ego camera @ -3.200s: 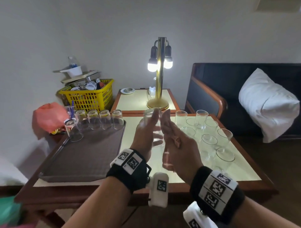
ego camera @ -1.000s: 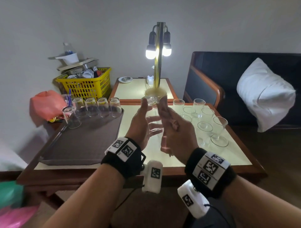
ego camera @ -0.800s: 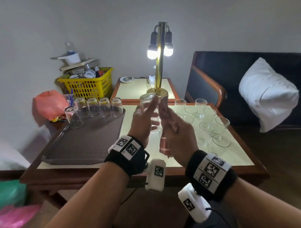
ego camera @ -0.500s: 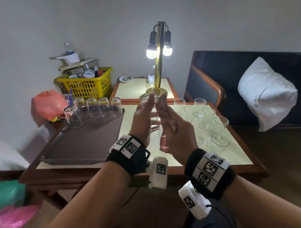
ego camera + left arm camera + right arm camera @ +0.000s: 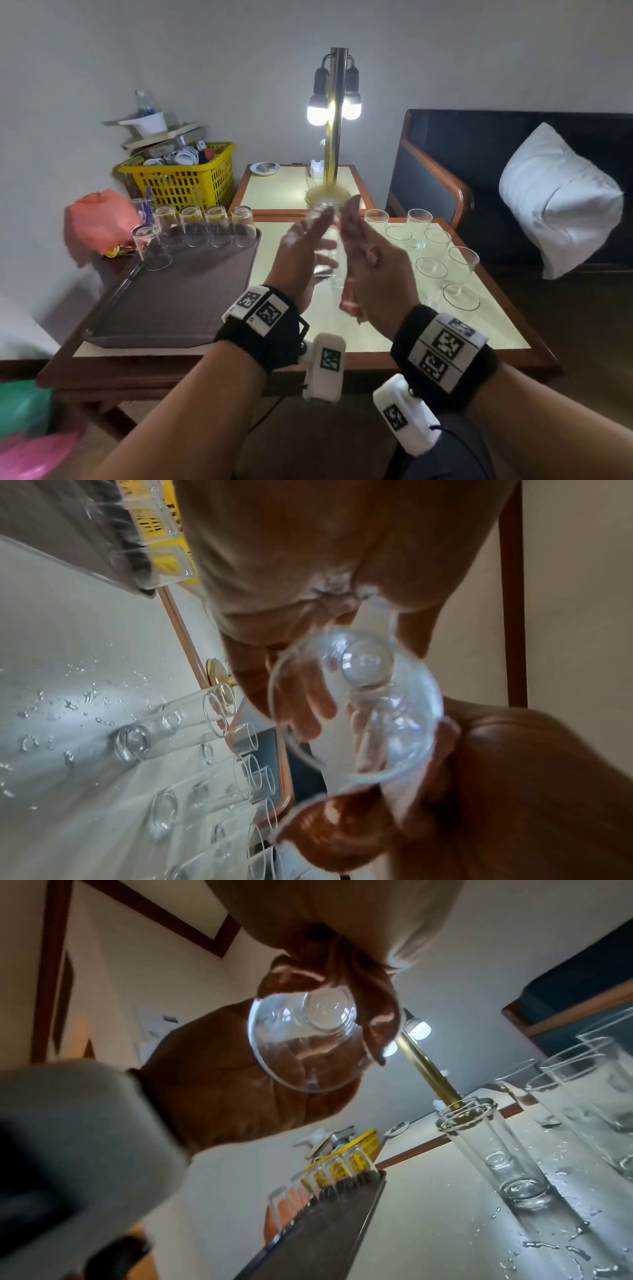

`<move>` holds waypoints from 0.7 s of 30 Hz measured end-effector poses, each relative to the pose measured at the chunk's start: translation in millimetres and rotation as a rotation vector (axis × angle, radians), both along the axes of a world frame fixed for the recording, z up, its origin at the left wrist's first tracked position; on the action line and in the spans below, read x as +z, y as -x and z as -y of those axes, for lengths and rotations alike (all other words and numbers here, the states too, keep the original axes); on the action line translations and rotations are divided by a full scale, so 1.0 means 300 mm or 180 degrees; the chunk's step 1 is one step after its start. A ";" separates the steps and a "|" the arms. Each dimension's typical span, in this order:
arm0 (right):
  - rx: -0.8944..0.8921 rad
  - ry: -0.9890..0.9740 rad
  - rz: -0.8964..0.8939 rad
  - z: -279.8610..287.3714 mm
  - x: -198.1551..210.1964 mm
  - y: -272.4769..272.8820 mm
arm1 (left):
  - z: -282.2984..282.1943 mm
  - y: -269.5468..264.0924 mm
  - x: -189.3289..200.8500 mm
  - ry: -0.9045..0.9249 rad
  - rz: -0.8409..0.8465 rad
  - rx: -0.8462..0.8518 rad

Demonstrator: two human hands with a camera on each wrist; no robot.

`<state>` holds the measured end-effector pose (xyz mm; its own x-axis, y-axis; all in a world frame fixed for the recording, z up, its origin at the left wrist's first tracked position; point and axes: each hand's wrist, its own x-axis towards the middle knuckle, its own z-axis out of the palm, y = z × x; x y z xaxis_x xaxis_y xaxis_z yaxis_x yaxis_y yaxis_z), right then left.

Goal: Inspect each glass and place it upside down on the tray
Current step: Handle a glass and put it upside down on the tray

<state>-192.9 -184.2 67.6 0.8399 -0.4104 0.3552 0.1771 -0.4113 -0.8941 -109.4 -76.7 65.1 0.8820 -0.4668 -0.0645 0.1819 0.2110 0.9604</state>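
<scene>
Fingers (image 5: 304,712) behind glass (image 5: 356,707); wrist-view only

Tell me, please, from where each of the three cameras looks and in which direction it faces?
Head: worn on the head, looks forward and down at the table; both forearms show.
Left wrist: looks along the left hand into the held glass.
Right wrist: looks up along the right hand.
Shared: the held glass, the tray.
</scene>
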 end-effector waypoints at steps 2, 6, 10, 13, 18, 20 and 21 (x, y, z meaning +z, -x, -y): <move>0.0111 0.0080 -0.0077 -0.011 -0.001 0.003 | 0.001 -0.003 0.003 0.0103 -0.0049 0.0046; -0.0230 -0.0323 0.0038 0.026 0.025 -0.028 | 0.008 -0.007 -0.002 -0.0143 0.0044 -0.0312; 0.0072 -0.0039 -0.0009 -0.027 0.001 0.013 | 0.000 -0.012 0.010 0.0068 0.0102 0.0032; -0.0311 -0.0222 0.0069 0.030 0.018 -0.035 | 0.001 -0.011 0.004 -0.0235 0.0167 -0.0434; 0.0115 -0.0038 0.0003 -0.027 0.013 -0.009 | -0.004 -0.021 0.019 0.0091 0.0161 0.0022; -0.0162 -0.0130 0.0028 0.008 0.021 -0.045 | -0.011 -0.021 0.015 -0.0111 0.0102 -0.0355; -0.0301 -0.0183 0.0045 0.020 0.024 -0.052 | -0.013 -0.020 0.012 -0.0220 0.0149 -0.0437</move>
<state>-177.3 -190.1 74.8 0.7915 -0.5076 0.3403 0.1528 -0.3748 -0.9144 -103.4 -72.9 68.7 0.8130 -0.5790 -0.0609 0.1592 0.1204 0.9799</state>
